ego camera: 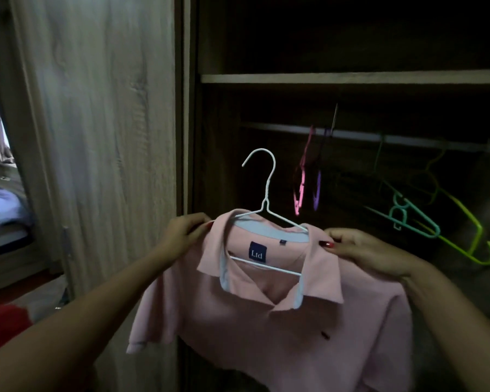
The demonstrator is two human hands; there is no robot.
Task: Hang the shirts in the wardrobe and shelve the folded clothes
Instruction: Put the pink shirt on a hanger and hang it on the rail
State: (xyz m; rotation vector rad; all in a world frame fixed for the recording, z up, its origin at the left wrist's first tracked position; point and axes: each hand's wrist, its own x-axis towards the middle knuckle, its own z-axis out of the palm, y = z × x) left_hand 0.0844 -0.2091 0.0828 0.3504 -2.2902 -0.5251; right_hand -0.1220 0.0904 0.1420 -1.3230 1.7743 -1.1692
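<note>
Two hands, head view: my left hand (186, 233) pinches one shoulder of the shirt and my right hand (362, 250) clamps the other, thumb on the collar. Both sets of fingers are curled on fabric.
Shirt: the pink polo shirt (266, 329) fills the lower centre of the frame. It is already on the white wire hanger (266, 202), held in front of the open wardrobe and not yet hung.
Hook: it stands free above the collar at mid-frame, its tip pointing to the left of the frame.
Rail (408, 141): it is dim and runs across the right half at mid-height, under the shelf (351, 78).
Neighbours: a pink hanger (301, 185) and a purple hanger (317, 190) hang just right of my hook. A teal hanger (413, 216) and a lime-green hanger (464, 222) hang tilted farther right.
Best move, I judge: lift both shoulders level, carry the hook over the bare rail left of the pink hanger, then lower.
Care: I should let go only once the hook is seated, or the shirt may slide off the thin wire.
</note>
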